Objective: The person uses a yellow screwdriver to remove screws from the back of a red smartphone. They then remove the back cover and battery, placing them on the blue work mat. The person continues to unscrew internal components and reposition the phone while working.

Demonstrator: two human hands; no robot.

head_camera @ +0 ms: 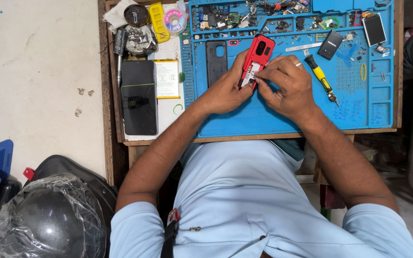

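I have a single view, from the camera worn on the head, looking almost straight down. It sits close above the worktop [264,138], which fills the upper part of the frame. The left hand [225,91] and right hand [288,86] lie near the centre. Below the hands I see chest and both forearms; floor shows left of the left hand.

Even, soft daylight fills the scene, bright and without hard glare. The blue repair mat [283,117] is evenly lit and sharp, its small parts crisp. Shadows are faint, pooling just below the mat under the table edge. Left of the mat, the pale floor [34,71] looks slightly washed out. Below it, plastic wrap over a dark helmet [48,217] shows dull highlights.
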